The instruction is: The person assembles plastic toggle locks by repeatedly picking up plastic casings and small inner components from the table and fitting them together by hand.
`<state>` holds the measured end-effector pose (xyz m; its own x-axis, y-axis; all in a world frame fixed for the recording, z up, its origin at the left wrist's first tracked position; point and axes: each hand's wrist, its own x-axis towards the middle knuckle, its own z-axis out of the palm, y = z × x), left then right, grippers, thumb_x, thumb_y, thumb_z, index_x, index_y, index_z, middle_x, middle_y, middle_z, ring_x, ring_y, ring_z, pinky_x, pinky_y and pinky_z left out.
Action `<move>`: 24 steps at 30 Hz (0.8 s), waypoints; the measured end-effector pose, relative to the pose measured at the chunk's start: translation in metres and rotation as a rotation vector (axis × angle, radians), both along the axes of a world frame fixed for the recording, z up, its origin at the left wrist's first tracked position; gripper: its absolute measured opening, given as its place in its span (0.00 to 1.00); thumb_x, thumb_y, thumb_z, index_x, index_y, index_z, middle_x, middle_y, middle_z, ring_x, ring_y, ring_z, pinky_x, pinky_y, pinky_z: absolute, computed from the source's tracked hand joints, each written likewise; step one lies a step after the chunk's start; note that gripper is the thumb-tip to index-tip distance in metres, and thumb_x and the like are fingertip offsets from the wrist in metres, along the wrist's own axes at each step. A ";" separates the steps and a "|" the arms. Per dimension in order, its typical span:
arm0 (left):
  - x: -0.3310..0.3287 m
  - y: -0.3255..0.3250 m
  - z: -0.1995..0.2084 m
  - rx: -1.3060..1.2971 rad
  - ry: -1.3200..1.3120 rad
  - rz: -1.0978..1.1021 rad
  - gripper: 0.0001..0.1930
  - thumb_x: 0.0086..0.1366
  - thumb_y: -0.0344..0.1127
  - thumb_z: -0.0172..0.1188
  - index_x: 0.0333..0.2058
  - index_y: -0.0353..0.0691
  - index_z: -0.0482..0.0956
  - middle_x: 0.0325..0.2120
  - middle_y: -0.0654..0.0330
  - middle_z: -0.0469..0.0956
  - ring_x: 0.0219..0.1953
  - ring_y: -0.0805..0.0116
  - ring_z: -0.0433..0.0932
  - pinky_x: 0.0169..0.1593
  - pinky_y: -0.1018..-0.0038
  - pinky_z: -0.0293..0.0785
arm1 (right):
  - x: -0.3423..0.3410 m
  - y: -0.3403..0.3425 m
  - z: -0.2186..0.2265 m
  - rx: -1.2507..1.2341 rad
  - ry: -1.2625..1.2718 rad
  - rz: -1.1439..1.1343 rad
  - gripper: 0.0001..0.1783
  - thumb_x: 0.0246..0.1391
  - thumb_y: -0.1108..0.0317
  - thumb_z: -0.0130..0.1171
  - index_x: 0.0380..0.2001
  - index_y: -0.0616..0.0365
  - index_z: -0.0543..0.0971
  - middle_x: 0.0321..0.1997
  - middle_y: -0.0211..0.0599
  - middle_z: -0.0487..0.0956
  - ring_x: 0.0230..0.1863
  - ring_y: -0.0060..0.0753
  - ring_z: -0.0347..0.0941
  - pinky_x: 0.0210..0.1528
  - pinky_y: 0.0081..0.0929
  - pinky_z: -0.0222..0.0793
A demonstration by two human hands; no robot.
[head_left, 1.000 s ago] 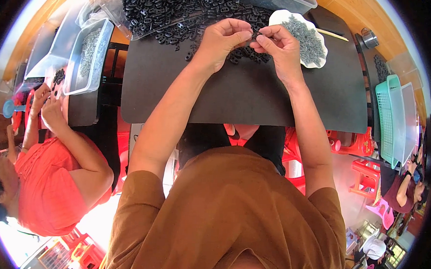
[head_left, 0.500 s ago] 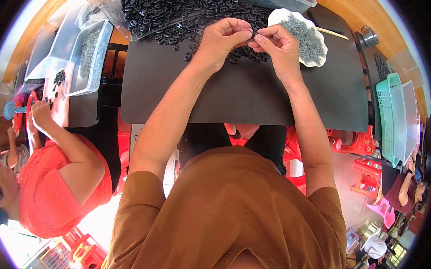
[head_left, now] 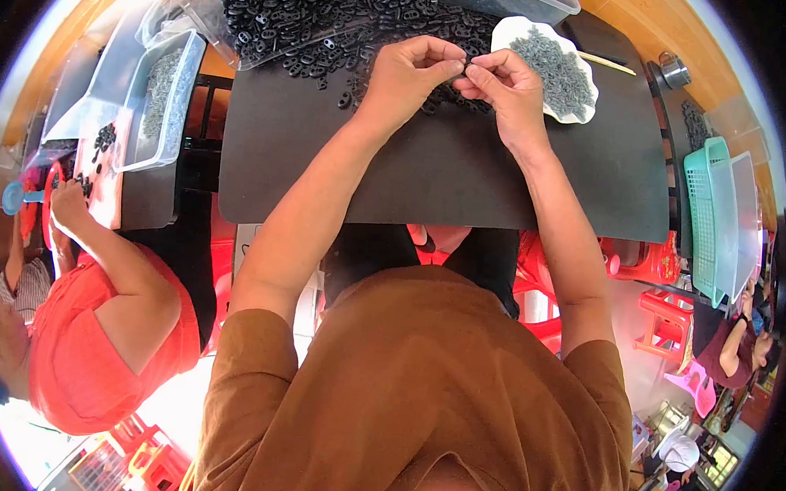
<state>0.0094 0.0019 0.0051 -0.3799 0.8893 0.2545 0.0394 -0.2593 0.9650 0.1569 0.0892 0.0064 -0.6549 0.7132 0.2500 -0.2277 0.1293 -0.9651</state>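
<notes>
Above the dark table (head_left: 326, 177), my left hand (head_left: 409, 78) and my right hand (head_left: 510, 91) meet with their fingertips pinched together. Between them is a small black piece (head_left: 465, 64), mostly covered by the fingers, so its full shape cannot be made out. Just beyond my hands lies a heap of small black plastic pieces (head_left: 319, 23), oval with two holes each. To the right of my right hand sits a white scalloped dish (head_left: 586, 111) full of tiny grey translucent parts (head_left: 550, 70).
A clear plastic bin (head_left: 557, 5) stands at the back. Beside the dish lies a light-coloured stick (head_left: 607, 63). On the right are a green basket (head_left: 703, 220) and a metal cup (head_left: 674, 72). A co-worker in red (head_left: 108, 338) works at the left, near a clear tub (head_left: 158, 104).
Both hands stay at nearly the same spot, still pinched together with only slight finger movement. The view has shifted a little.
</notes>
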 end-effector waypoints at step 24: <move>-0.013 -0.001 0.001 0.004 -0.160 -0.131 0.08 0.60 0.26 0.64 0.39 0.34 0.80 0.34 0.61 0.81 0.36 0.75 0.78 0.45 0.79 0.75 | 0.003 0.002 0.010 -0.069 0.014 0.178 0.09 0.56 0.75 0.59 0.41 0.62 0.77 0.37 0.37 0.81 0.39 0.27 0.81 0.41 0.20 0.77</move>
